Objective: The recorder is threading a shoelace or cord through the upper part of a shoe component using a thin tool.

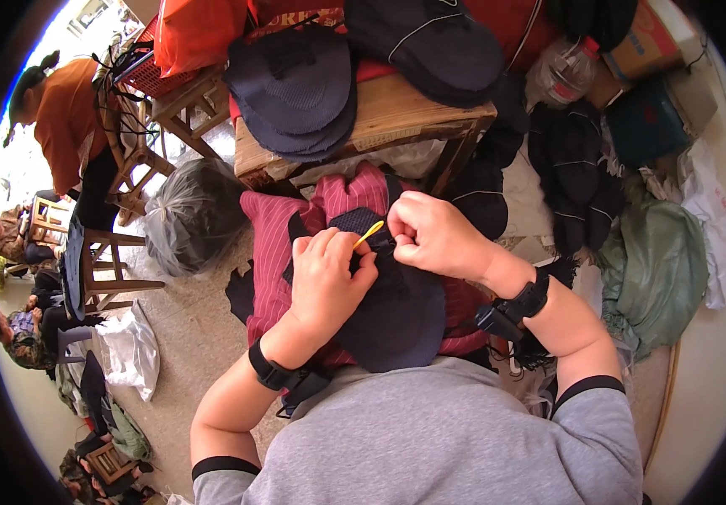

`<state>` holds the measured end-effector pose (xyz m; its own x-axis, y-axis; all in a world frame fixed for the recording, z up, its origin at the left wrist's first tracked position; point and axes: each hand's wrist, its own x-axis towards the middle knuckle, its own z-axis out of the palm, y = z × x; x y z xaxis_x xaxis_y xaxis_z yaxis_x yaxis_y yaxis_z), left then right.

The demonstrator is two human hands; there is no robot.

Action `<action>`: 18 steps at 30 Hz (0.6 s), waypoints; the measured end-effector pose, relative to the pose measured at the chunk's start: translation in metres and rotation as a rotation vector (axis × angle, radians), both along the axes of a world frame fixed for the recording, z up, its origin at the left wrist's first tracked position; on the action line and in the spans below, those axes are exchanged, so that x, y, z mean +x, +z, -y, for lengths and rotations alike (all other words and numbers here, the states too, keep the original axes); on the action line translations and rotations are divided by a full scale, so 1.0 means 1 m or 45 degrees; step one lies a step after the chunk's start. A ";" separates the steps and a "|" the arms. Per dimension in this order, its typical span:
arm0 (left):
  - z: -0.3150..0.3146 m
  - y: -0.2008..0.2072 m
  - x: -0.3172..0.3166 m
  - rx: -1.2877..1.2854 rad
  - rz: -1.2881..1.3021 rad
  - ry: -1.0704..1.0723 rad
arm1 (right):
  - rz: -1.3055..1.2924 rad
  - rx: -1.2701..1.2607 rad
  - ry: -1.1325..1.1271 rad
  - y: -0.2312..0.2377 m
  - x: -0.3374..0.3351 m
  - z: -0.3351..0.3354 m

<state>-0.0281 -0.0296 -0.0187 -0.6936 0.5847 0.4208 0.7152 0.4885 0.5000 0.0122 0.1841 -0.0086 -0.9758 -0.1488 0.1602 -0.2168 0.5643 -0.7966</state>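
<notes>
A dark navy cloth piece with a rounded lower end lies across my lap, on red cloth with thin pale stripes. My left hand is closed at its upper left part, thumb and fingers bent over the cloth. From between those fingers sticks a thin yellow loop. Just to the right, my right hand is closed in a pinch over the cloth's upper edge; what sits in its fingertips is hidden. A patch of dark mesh-like fabric shows between the hands.
Ahead stands a wooden bench bearing stacked dark rounded cloth pieces. A full grey plastic bag lies to the left, near wooden stools and other people. To the right are a green sack, a clear bottle and cardboard boxes.
</notes>
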 end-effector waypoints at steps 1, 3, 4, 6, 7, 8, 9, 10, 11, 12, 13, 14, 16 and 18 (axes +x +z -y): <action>0.004 0.000 -0.001 0.001 -0.002 0.005 | -0.002 0.001 0.005 -0.002 0.001 -0.001; 0.012 0.000 -0.002 -0.030 0.005 0.029 | 0.210 -0.257 -0.067 -0.006 0.005 -0.004; 0.012 0.004 -0.001 -0.038 -0.006 0.017 | 0.209 -0.297 -0.081 -0.008 0.007 -0.004; 0.017 0.008 -0.002 -0.046 -0.083 0.040 | 0.211 -0.318 -0.137 -0.013 0.011 -0.006; 0.019 0.009 -0.005 -0.051 -0.165 0.061 | 0.207 -0.337 -0.195 -0.017 0.012 -0.009; 0.025 0.010 -0.008 -0.055 -0.149 0.097 | 0.243 -0.385 -0.291 -0.027 0.017 -0.015; 0.031 0.011 -0.012 -0.066 -0.151 0.133 | 0.275 -0.440 -0.399 -0.041 0.024 -0.023; 0.041 0.011 -0.015 -0.104 -0.147 0.207 | 0.280 -0.502 -0.483 -0.056 0.027 -0.027; 0.052 0.008 -0.017 -0.140 -0.134 0.283 | 0.293 -0.559 -0.567 -0.057 0.029 -0.026; 0.059 0.004 -0.020 -0.147 -0.176 0.322 | 0.501 -0.684 -0.581 -0.053 0.035 -0.030; 0.064 0.006 -0.019 -0.124 -0.005 0.360 | 0.506 -0.684 -0.575 -0.045 0.037 -0.031; 0.066 0.005 -0.018 -0.099 0.087 0.396 | 0.689 -0.866 -0.524 -0.038 0.039 -0.032; 0.067 0.005 -0.016 -0.072 0.179 0.431 | 0.861 -1.079 -0.400 -0.029 0.041 -0.032; 0.062 0.006 -0.014 -0.063 0.400 0.423 | 0.773 -1.187 -0.373 -0.020 0.043 -0.016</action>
<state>-0.0420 -0.0917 -0.0124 -0.9363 0.3235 0.1369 0.3332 0.6944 0.6379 0.0557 0.2006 -0.0282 -0.9073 0.0258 -0.4196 0.3879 -0.3336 -0.8592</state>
